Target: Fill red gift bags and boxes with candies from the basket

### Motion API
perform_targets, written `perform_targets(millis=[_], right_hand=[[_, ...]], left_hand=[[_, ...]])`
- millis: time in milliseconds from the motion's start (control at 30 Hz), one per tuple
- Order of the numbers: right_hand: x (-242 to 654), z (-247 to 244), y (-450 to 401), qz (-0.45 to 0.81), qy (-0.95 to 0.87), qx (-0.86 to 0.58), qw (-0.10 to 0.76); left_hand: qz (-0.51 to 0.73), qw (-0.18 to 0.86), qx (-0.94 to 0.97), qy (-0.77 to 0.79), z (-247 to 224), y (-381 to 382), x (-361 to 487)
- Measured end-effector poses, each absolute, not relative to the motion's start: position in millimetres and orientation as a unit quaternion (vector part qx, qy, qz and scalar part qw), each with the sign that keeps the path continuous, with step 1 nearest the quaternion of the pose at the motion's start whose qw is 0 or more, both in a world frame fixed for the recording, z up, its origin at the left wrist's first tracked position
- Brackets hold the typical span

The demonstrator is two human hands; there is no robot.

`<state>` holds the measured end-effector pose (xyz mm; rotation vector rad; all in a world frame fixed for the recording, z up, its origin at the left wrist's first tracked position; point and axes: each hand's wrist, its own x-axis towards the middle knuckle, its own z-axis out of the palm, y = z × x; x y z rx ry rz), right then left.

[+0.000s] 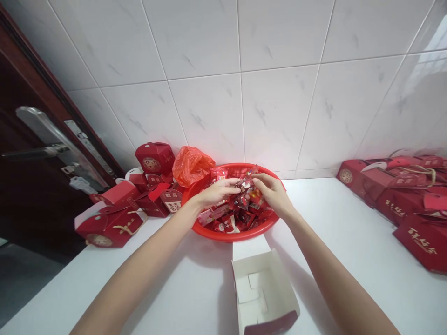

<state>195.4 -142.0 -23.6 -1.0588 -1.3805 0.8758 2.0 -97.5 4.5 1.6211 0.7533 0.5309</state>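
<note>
A red plastic basket [230, 236] on the white table holds wrapped candies [244, 216] in red and dark packets. Above the pile, my left hand [219, 192] pinches a clear-and-red candy packet [246, 185] from its left side. My right hand [271, 191] grips the same cluster of wrappers from the right, thumb and fingers closed. Whether this is one packet or several pressed together, I cannot tell. In front of the basket stands an unfolded box [265, 293], its top open and its white inside showing.
Red gift boxes [115, 225] are stacked at the left beside an orange plastic bag [193, 166]. More red boxes [394, 200] with cord handles line the right side. A tiled wall [275, 116] rises behind the table [199, 288]. A door handle [42, 151] is at far left.
</note>
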Motion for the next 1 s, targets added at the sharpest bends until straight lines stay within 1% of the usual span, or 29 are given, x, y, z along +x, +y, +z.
perform_targets(millis=[200, 333, 400, 467, 533, 600, 667, 733, 867, 1000], right_hand=[[194, -14, -149, 0.392, -0.652, -0.418, 0.496], [196, -20, -146, 0.346, -0.679, -0.445, 0.471], [197, -24, -142, 0.352, -0.659, -0.462, 0.479], [198, -28, -139, 0.380, -0.616, -0.471, 0.504], [197, -31, -136, 0.397, -0.572, -0.490, 0.524], [196, -33, -134, 0.400, -0.545, -0.508, 0.534], [195, -34, -133, 0.392, -0.541, -0.510, 0.542], [195, -35, -133, 0.374, -0.552, -0.508, 0.545], [195, -35, -134, 0.344, -0.575, -0.521, 0.529], [195, -35, -134, 0.331, -0.580, -0.538, 0.515]], left_hand=[[0.236, 0.522, 0.740, 0.352, 4, -101, 0], [0.217, 0.449, 0.791, 0.355, 1, -100, 2], [0.219, 0.401, 0.811, 0.365, -1, -99, 3], [0.212, 0.346, 0.827, 0.390, -3, -99, 3], [0.157, 0.297, 0.843, 0.421, -4, -100, 2], [0.054, 0.248, 0.869, 0.425, -5, -103, 2], [-0.034, 0.194, 0.897, 0.397, -7, -107, 5], [-0.077, 0.156, 0.915, 0.365, -12, -109, 8], [-0.113, 0.173, 0.909, 0.363, -22, -108, 16], [-0.100, 0.219, 0.905, 0.351, -23, -104, 16]])
